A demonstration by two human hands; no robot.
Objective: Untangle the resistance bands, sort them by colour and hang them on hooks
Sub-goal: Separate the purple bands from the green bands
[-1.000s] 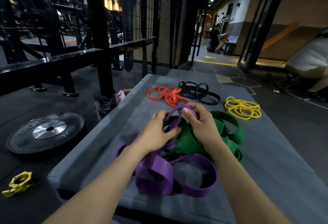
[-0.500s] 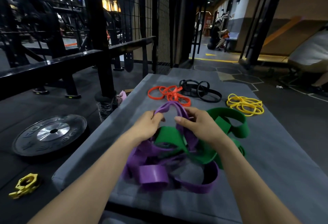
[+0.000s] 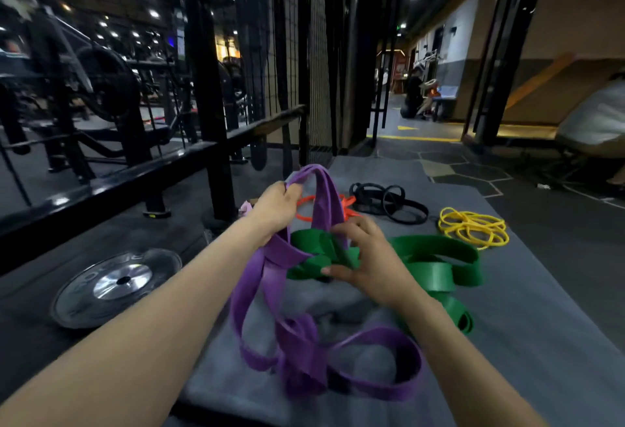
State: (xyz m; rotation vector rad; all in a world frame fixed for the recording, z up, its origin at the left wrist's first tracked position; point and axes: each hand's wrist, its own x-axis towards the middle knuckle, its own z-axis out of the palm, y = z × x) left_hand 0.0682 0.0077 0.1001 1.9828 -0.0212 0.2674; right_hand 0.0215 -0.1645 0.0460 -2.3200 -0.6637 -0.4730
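Note:
A wide purple band lies knotted with a wide green band on the grey padded bench. My left hand grips a loop of the purple band and holds it raised above the bench. My right hand pinches a fold of the green band, which threads through the purple loop. Farther back lie thin orange bands, partly hidden behind the purple loop, black bands and yellow bands, each in its own pile.
A black steel rack and mesh fence stand to the left. A weight plate lies on the dark floor beside the bench. A seated person is at the far right, and another person is down the corridor.
My left hand has lifted the purple loop up and to the left, stretching it away from the green band. My right hand has stayed low on the green band.

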